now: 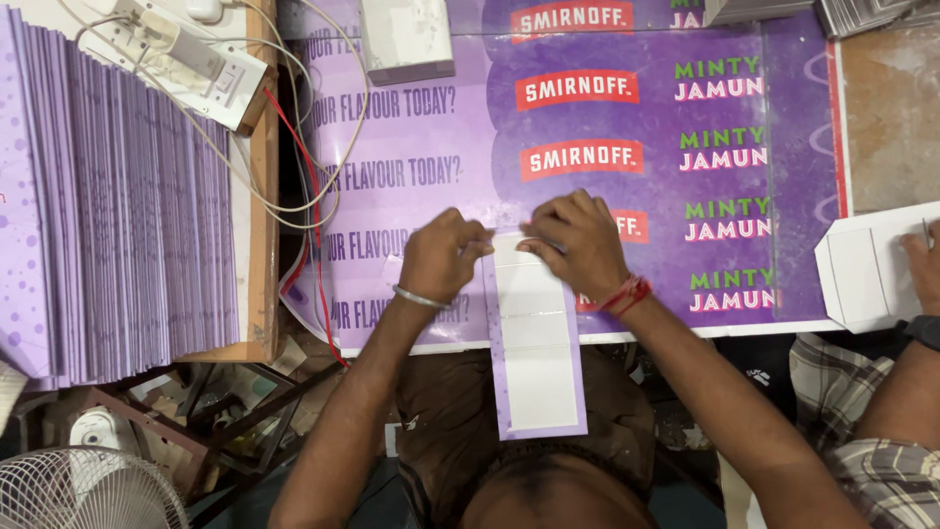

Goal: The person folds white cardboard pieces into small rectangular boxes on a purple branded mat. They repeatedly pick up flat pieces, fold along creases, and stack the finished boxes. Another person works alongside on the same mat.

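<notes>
So the person is working on a long flat carton blank, white inside with a purple border, and it's lying with its far end on the purple printed sheet covering the table while the near end is hanging off the edge toward their lap. The left hand, with a metal bangle on the wrist, is curled into a loose fist and pressing down at the blank's top left corner. The right hand, red thread around the wrist, is pinching the top edge of the blank, fingers bent and closed on the flap there. Off to the left a big stack of purple blanks is sitting fanned out, with a white power strip and its cables just behind it. At the right edge another person's hand is resting on a folded white carton. A white fan is sitting on the floor, bottom left.
</notes>
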